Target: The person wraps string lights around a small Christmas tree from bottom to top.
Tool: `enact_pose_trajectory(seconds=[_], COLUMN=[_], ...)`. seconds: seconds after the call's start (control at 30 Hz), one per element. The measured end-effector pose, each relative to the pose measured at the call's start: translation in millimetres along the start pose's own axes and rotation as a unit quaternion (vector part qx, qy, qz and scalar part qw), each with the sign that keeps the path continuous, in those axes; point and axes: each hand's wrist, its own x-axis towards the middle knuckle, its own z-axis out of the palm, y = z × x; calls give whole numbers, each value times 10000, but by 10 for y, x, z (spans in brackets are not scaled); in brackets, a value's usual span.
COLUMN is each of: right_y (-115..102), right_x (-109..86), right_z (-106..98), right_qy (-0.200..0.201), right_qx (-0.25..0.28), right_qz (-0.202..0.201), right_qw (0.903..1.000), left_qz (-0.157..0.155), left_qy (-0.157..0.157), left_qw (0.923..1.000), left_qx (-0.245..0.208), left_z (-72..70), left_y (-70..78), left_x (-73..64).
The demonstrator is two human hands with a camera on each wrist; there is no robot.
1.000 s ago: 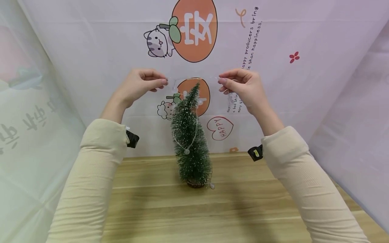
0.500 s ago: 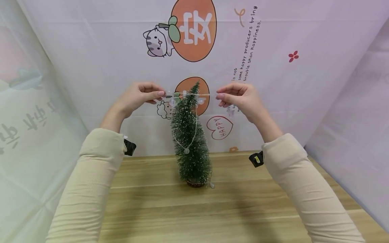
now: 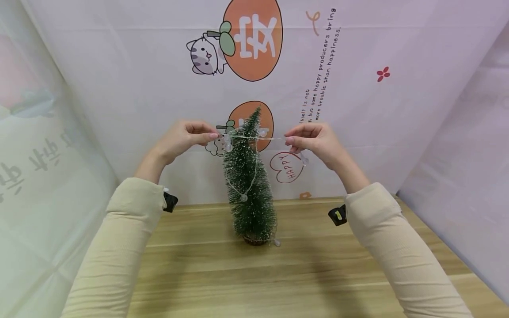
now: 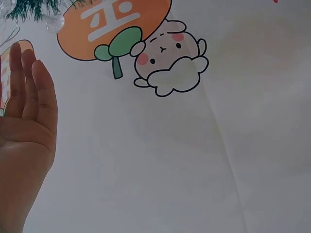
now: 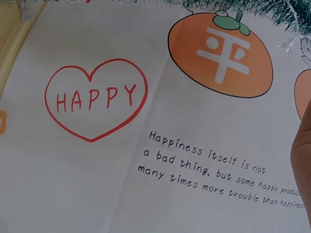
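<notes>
A small green Christmas tree (image 3: 251, 176) with snow-flecked bristles stands upright on the wooden table, its tip bent slightly right. My left hand (image 3: 184, 139) pinches a clear string of lights (image 3: 260, 138) between thumb and fingertips, left of the tree's upper part. On the other side my right hand (image 3: 318, 143) pinches the same strand, stretched nearly level across the tree just below the tip. A clear bulb (image 3: 304, 159) dangles beneath the right fingers. Part of the wire hangs in a loop down the front, ending in a bulb (image 3: 244, 197).
The wooden tabletop (image 3: 246, 282) spreads out before the tree. Another bulb (image 3: 277, 242) lies by the tree's base. Behind rises a white printed cloth (image 3: 139, 66) with oranges, a cat and lettering; pale cloth walls (image 3: 457, 145) flank both sides.
Both hands have come down together, lowering the stretched strand from the tree's tip to a little below it. The tree and the hanging loop have stayed in place.
</notes>
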Motion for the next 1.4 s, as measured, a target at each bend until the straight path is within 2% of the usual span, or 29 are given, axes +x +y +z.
enact_pose_trajectory(seconds=[0.13, 0.3, 0.5, 0.63, 0.83, 0.97, 1.1, 1.4], right_y=[48, 79, 120, 171, 235, 230, 218, 224], right_x=[-20, -42, -69, -74, -100, -126, -152, -151], right_z=[-59, -150, -270, -315, -358, -400, -441, -488], right_qy=[-119, -312, -454, -304, -130, -183, -42, 330], right_qx=[-175, -513, -1225, -1540, -1117, -580, -99, 10], right_qz=[112, 461, 1025, 1123, 1006, 917, 905, 1157], right_qw=[9997, 9971, 9861, 9812, 9886, 9939, 9958, 9927], left_qz=[21, 75, 154, 227, 223, 176, 127, -83], left_qy=[-135, -300, -247, -199, -410, -512, -490, -515], left_qw=[9999, 9995, 9996, 9995, 9989, 9985, 9987, 9986], left_qx=[14, -43, 1, 60, -59, -82, -20, -25], left_z=[57, 126, 199, 264, 360, 428, 465, 462], left_y=[1, 22, 28, 6, -33, -38, -60, -121], left_x=[-3, 9, 20, 36, 44, 53, 76, 94])
